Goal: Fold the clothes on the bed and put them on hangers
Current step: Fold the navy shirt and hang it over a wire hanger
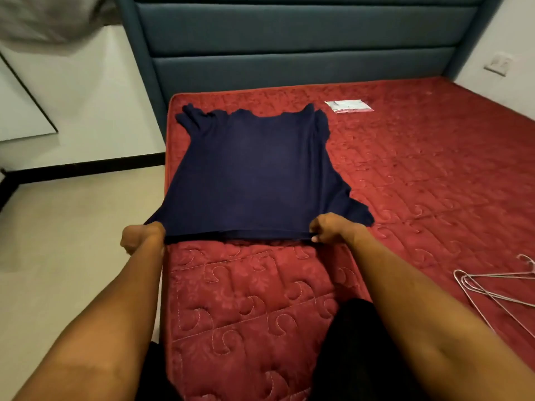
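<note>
Both hands grip near hem corners of navy shirt: left hand at mattress left edge, right hand mid-bed. Shirt spread flat toward headboard. Hangers well apart, right edge.

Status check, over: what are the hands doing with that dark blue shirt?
Both gripping: left hand, right hand, on near hem of navy shirt. Shirt spread on red mattress. Off right, wire hangers lie apart; nothing blocking.

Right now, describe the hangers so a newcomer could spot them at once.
Start at the red quilted mattress and look to its right side, nearer the camera than the navy shirt. The wire hangers lie flat, partly cut off by the picture's edge. They are thin silvery outlines, unlike the white packet near the headboard.
</note>
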`<state>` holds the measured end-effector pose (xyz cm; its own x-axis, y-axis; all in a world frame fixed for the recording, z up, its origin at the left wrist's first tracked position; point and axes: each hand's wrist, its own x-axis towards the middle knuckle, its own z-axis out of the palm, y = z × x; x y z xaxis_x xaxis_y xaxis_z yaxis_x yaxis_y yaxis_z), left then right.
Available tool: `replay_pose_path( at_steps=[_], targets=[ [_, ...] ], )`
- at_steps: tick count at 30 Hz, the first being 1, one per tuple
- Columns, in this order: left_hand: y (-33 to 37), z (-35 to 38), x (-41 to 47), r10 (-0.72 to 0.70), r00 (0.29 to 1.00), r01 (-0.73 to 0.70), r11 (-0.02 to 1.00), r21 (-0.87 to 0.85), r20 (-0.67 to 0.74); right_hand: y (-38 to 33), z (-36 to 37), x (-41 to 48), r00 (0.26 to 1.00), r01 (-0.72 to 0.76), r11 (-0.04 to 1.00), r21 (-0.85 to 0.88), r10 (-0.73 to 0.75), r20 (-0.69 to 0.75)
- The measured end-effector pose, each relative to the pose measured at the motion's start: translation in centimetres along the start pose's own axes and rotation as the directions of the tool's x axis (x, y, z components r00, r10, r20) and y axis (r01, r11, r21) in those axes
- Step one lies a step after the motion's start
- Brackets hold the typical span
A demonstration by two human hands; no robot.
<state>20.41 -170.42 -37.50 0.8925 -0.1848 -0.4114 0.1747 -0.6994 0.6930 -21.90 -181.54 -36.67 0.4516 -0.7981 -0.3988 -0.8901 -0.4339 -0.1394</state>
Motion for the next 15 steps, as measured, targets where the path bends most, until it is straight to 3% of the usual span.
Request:
replay_pose_path(
  at_steps=[3, 5, 6, 8, 9, 12, 14, 15],
  targets=[
    [-1.8, -0.1, -2.0, 0.080, 0.991, -0.062, 0.984, 0.165, -0.105, -0.3, -0.1, -1.6, 0.997, -0.031, 0.994, 0.105, 0.039, -0.074],
    [-2.4, 0.6, -4.0, 0.287, 0.946, -0.224, 0.915, 0.336, -0.149, 0.3, 0.1, -2.4, 0.936, -0.133, 0.977, 0.168, 0.180, -0.304],
    [-2.7, 1.4, -4.8, 0.420, 0.900, -0.339, 0.843, 0.419, -0.118, 0.6, 0.3, -2.7, 0.866, -0.176, 0.969, 0.173, 0.236, -0.440],
    [-2.7, 3.4, -6.3, 0.673, 0.740, -0.587, 0.630, 0.509, 0.021, 1.7, 0.8, -2.8, 0.701, -0.251, 0.933, 0.256, 0.358, -0.617],
    [-2.5, 4.5, -7.2, 0.759, 0.642, -0.689, 0.508, 0.517, 0.109, 2.3, 1.0, -2.8, 0.657, -0.291, 0.900, 0.324, 0.434, -0.616],
    [-1.9, 7.6, -10.3, 0.855, 0.343, -0.907, 0.194, 0.374, 0.389, 4.2, 1.9, -2.5, 0.648, -0.415, 0.761, 0.499, 0.632, -0.425],
    [-1.8, 9.1, -12.1, 0.802, 0.198, -0.975, 0.104, 0.194, 0.563, 5.2, 2.3, -2.4, 0.655, -0.452, 0.681, 0.576, 0.692, -0.305],
    [-1.8, 9.5, -12.9, 0.767, 0.162, -0.986, 0.102, 0.132, 0.620, 5.6, 2.4, -2.5, 0.653, -0.453, 0.653, 0.607, 0.707, -0.273]
  ],
)
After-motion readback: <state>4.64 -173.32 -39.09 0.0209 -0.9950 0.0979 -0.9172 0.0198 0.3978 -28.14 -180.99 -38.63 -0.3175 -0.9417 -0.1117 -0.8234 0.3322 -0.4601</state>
